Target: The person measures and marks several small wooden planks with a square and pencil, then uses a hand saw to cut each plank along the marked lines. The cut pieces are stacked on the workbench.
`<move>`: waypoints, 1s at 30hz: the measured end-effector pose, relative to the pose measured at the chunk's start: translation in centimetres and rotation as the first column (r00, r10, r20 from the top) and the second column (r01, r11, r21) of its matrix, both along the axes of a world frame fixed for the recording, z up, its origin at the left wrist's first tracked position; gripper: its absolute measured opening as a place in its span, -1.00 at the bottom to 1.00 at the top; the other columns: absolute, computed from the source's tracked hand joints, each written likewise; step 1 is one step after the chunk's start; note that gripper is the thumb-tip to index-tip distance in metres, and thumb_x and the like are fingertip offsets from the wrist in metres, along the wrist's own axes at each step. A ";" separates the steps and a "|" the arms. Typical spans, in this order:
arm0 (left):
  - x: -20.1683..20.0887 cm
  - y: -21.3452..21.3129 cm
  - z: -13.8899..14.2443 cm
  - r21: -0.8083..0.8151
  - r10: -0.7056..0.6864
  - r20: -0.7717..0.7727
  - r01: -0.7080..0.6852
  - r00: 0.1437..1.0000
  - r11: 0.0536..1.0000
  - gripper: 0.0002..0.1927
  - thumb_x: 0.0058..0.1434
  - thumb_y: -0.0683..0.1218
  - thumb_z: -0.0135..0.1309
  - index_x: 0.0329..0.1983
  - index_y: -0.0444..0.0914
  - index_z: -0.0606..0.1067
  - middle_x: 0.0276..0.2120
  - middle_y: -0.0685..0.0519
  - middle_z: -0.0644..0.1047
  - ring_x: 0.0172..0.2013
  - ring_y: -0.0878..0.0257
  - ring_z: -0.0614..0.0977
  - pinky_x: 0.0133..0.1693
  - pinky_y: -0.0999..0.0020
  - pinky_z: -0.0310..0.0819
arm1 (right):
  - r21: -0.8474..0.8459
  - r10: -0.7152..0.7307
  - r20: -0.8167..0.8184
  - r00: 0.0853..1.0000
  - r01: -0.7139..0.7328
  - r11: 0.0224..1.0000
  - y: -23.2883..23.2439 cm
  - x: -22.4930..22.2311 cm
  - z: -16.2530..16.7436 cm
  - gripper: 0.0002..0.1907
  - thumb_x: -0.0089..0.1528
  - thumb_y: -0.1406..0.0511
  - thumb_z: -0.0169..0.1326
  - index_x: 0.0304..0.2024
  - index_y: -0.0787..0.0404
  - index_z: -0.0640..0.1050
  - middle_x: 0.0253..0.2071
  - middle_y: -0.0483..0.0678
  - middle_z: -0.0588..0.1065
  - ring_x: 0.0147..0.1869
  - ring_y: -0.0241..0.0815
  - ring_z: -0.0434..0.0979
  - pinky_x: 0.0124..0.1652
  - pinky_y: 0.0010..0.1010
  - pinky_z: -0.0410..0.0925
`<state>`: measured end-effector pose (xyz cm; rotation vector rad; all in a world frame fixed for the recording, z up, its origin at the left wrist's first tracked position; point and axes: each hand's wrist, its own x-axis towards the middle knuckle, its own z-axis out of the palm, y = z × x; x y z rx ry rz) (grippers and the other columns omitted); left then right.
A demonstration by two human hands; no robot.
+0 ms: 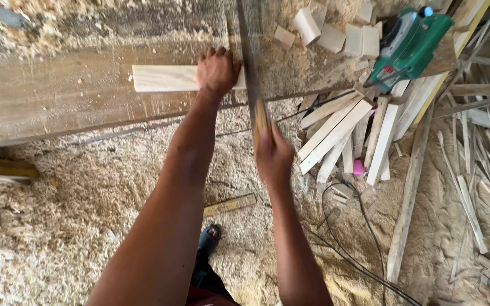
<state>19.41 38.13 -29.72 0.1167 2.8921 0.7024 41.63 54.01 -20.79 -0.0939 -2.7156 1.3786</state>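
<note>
Handsaw (249, 62) in right hand (273, 156) crosses pale board (165, 78) under left hand (216, 71).

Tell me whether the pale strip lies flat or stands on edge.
Flat: the pale strip shows its broad face on the workbench, pressed down by the left hand.

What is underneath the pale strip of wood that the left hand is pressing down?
The pale wood strip lies flat on a broad, worn plank dusted with sawdust. The left hand covers its right end, so the spot where the saw, held by the right hand, meets it is hidden.
</note>
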 end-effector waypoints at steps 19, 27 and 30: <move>0.2 0.4 -0.2 -0.032 -0.032 -0.022 0.032 0.999 0.999 -0.53 0.48 0.17 -0.28 0.17 -0.20 0.44 0.11 -0.08 0.48 0.18 -0.02 0.43 0.29 -0.20 0.14 | -0.059 -0.016 -0.012 1.000 0.016 0.998 1.4 11.5 4.4 -0.53 0.43 0.18 -0.17 0.25 0.39 0.40 -0.51 -0.09 0.55 -0.61 -0.42 0.56 -0.71 -0.61 0.48; 0.0 0.3 -1.1 -0.015 -0.014 -0.072 0.013 0.997 1.000 -0.53 0.50 0.15 -0.27 0.23 -0.21 0.43 0.15 -0.06 0.49 0.19 0.00 0.45 0.29 -0.21 0.16 | -0.043 0.017 -0.035 0.999 -0.018 0.999 -0.2 -3.4 -2.3 -0.65 0.51 0.20 -0.20 0.04 0.33 0.52 -0.54 -0.13 0.48 -0.62 -0.40 0.47 -0.71 -0.58 0.37; 0.0 0.1 -0.6 -0.019 -0.021 -0.153 0.019 0.988 1.000 -0.53 0.46 0.15 -0.27 0.20 -0.22 0.41 0.10 -0.11 0.48 0.19 -0.14 0.43 0.22 -0.25 0.11 | -0.104 -0.091 0.084 0.992 0.100 0.990 0.7 1.3 -1.1 -0.59 0.42 0.24 -0.17 0.24 0.31 0.43 -0.58 -0.09 0.46 -0.66 -0.40 0.42 -0.75 -0.58 0.35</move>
